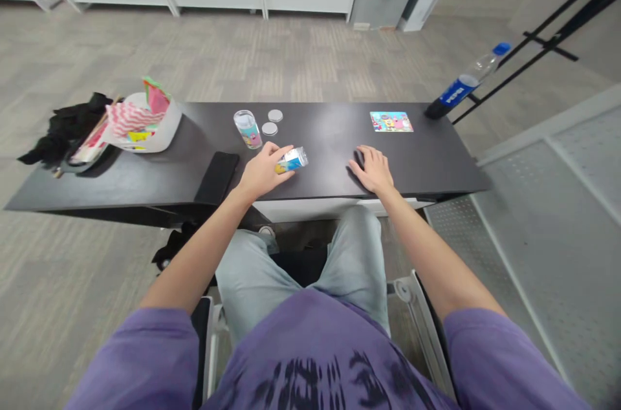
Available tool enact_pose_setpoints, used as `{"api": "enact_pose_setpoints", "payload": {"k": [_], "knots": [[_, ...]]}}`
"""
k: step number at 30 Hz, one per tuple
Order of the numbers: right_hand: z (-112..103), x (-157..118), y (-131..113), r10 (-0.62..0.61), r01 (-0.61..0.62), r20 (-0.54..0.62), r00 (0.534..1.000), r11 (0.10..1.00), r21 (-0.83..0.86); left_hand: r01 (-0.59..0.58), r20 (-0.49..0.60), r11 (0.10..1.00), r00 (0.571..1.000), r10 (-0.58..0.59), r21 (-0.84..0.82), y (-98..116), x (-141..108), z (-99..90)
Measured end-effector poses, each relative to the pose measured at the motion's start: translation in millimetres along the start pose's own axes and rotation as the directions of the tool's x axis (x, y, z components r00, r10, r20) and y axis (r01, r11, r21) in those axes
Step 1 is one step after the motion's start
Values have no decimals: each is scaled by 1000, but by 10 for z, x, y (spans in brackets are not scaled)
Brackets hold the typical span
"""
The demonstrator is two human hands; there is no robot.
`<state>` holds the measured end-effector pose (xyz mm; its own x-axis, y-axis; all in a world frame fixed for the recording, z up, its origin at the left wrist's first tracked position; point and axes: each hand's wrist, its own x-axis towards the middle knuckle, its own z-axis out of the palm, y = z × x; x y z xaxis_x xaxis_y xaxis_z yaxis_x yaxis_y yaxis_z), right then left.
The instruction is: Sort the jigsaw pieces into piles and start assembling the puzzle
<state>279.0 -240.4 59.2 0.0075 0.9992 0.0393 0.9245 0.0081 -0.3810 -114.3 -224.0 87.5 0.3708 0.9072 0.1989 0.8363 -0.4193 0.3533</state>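
My left hand [262, 171] is closed around a small blue, yellow and silver foil packet [292, 160], just above or on the dark desk [320, 132]. The packet's crimped silver end points right. My right hand [374, 169] lies on the desk near its front edge, thumb apart from the fingers, with nothing in it. Beyond my left hand stands a clear container [248, 130] with a cartoon print. Beside it are two round silver-grey discs [270, 129], like lids. A black flat case or phone [217, 177] lies left of my left hand.
A cartoon-printed card [391, 121] lies at the back right. At the far right corner stands a Pepsi bottle [456, 93] with a blue cap. A white basket [167, 130] of colourful packets and a black cloth [68, 125] occupy the left end.
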Motion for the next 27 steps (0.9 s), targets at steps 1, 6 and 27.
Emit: {"api": "enact_pose_setpoints", "payload": {"k": [1, 6, 27], "knots": [[10, 5, 15, 2, -2, 0, 1000, 1000, -1, 2, 45, 999, 999, -4, 36, 48, 91, 7], [45, 22, 60, -2, 1, 12, 1000, 1000, 7, -54, 184, 980, 983, 18, 192, 244, 525, -87], [22, 16, 29, -35, 34, 7, 999, 998, 54, -311, 84, 935, 950, 301, 173, 210, 1233, -157]]}}
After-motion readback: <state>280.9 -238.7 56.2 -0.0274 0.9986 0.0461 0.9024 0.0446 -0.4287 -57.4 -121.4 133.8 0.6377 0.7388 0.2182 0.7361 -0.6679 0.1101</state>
